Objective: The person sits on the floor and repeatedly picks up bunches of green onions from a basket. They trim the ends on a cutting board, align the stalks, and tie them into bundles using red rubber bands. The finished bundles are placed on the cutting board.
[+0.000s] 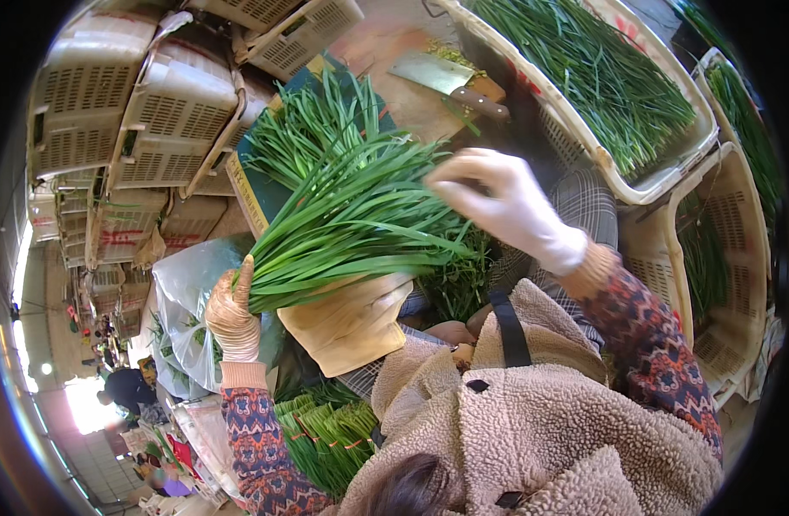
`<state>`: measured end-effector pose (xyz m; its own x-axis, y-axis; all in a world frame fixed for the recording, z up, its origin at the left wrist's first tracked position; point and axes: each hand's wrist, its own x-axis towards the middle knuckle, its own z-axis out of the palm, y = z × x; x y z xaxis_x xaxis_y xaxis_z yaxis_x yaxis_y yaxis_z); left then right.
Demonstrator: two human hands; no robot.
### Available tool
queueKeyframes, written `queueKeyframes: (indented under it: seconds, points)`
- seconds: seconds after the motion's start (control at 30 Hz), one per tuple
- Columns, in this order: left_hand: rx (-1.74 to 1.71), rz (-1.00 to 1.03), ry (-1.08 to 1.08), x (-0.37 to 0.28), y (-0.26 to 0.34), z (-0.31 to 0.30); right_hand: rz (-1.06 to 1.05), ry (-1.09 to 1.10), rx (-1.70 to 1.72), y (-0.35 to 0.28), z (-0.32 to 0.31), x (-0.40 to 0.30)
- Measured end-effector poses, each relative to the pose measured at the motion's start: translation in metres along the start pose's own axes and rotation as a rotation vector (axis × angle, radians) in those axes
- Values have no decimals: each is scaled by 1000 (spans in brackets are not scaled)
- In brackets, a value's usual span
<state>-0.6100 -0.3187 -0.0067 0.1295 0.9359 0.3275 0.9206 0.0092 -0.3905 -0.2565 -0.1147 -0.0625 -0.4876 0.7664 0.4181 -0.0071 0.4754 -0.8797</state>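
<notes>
My left hand (234, 309), in a stained glove, grips a bunch of long green leaves, apparently garlic chives (349, 226), at its left end. The leaves fan out to the right over a yellow cloth (343, 322). My right hand (497, 200), in a white glove, is raised just right of the leaf tips with its fingers curled; whether it pinches anything is unclear. Behind the bunch, more chives (317, 122) lie on a green board (269, 187) with a yellow edge. A cleaver (433, 74) with a wooden handle rests beyond them, beside trimmings.
Plastic crates of chives (601, 151) stand at the right. Stacked crates (175, 109) fill the upper left. A clear plastic bag (182, 271) is beside my left hand, and banded bundles (330, 438) lie below. Another person (127, 390) is far off at the left.
</notes>
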Motion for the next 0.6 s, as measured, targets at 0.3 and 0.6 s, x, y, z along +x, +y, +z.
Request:
queueKeyframes:
  seconds: [0.3,0.6]
  points:
    - [-125,110,111,23,25,-5,100,-182,-294,24,54,30]
    - [-117,127,118,24,31,-2,145,-198,-133,19,47,21]
